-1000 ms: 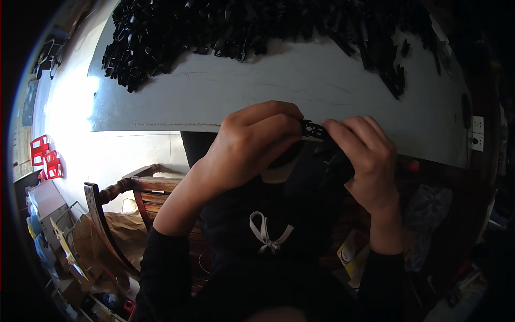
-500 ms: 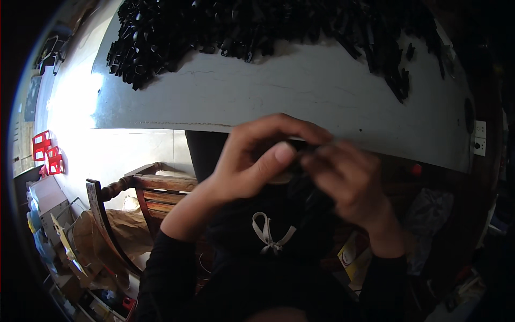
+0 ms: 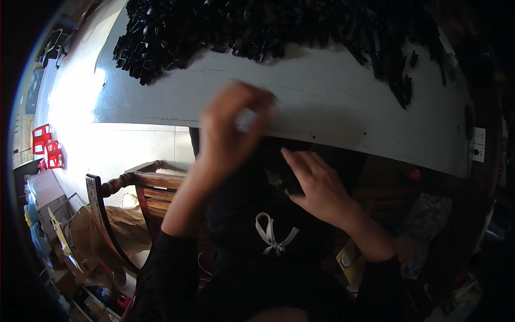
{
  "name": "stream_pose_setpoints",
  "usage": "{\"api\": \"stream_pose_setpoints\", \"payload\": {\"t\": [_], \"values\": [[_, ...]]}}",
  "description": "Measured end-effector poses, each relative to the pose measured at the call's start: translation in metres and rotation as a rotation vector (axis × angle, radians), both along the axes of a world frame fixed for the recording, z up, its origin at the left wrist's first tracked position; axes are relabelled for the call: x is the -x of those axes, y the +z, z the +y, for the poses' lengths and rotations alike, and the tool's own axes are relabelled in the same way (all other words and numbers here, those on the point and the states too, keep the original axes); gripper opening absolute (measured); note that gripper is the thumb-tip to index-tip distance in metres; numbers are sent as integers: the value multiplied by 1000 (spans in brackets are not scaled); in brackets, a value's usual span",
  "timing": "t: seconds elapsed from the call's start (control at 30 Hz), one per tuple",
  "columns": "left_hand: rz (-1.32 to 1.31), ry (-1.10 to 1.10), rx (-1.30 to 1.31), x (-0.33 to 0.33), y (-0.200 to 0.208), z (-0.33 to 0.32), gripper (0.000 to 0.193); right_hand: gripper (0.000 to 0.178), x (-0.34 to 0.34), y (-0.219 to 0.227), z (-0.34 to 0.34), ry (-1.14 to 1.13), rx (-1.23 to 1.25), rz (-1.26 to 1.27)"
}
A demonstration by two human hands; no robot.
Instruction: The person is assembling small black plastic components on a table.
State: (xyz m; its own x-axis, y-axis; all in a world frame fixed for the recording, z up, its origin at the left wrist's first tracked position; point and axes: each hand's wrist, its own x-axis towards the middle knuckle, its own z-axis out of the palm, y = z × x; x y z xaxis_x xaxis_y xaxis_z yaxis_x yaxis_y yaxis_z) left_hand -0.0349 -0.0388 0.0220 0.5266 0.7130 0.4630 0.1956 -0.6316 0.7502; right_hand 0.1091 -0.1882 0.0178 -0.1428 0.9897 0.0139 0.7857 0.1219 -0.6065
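My left hand is raised over the table's near edge, blurred by motion. Its thumb and index finger curl together into a ring, and whatever sits at the fingertips is too smeared to name. To the right and a little lower, just off the table's edge, is my right hand. Its index finger stretches forward, while the thumb side and palm close over a small black piece, mostly hidden against my dark clothing. At the far side of the table lies a large heap of black plastic pieces.
The grey tabletop spans the view, its near edge in front of me. A wooden chair with brown paper stands at left. Red stools are farther left. A wall socket is at right.
My hands were together in front of the table's edge. The left has moved up and left over the tabletop; the right has shifted slightly left and lower, its index finger now extended.
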Motion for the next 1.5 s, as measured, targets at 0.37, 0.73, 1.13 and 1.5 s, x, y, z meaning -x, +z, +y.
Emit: {"api": "stream_pose_setpoints", "payload": {"t": [0.37, 0.73, 1.13, 1.5], "values": [[611, 424, -209, 10, -15, 80, 19, 13, -107, 13, 114, -528, -335, -391], [-110, -52, 238, 24, 2, 4, 14, 25, -64, 19, 63, -311, -246, -150], [-1, -249, 173, 18, 23, -11, 16, 23, -30, 44, 39, -27, -347, -100], [-431, -587, 719, 1, 30, -31, 58, 26, 2, 32, 31, 227, -399, 156]]}}
